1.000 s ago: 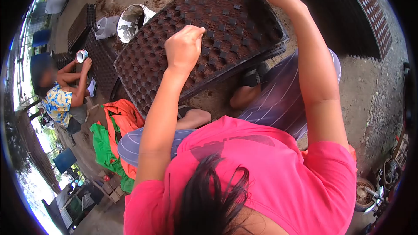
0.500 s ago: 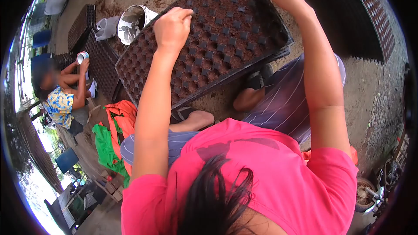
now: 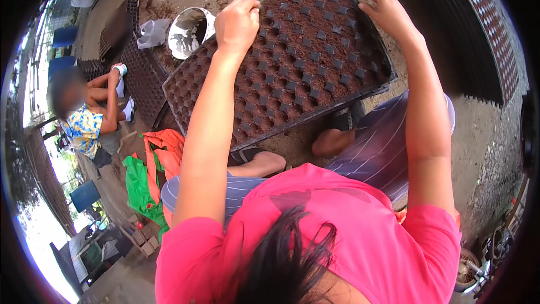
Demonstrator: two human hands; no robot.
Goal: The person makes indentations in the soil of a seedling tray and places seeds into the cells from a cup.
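A black seedling tray (image 3: 292, 73) lies across the middle, its cells partly filled with brown soil, with another tray edge showing beneath it. Over its upper left part is my left hand (image 3: 237, 24), fingers curled closed; what they hold, if anything, is hidden. Near the tray's upper right edge my right hand (image 3: 387, 11) has its fingers spread, with nothing in it. Dimples show in many cells on the tray's left and lower side, while soil looks smoother toward the upper right.
A white bucket (image 3: 190, 32) and a plastic bag (image 3: 153, 34) stand behind the tray. At the left another person (image 3: 84, 118) sits holding a white cup (image 3: 120, 70) beside more trays (image 3: 143, 81). Stacked trays (image 3: 467, 34) rise at the right. Orange and green cloth (image 3: 140, 183) lies lower left.
The view has shifted, so the tray and bucket sit lower and further right. My left hand remains closed above the tray, and my right hand stays spread near its edge. The other person's cup has tilted.
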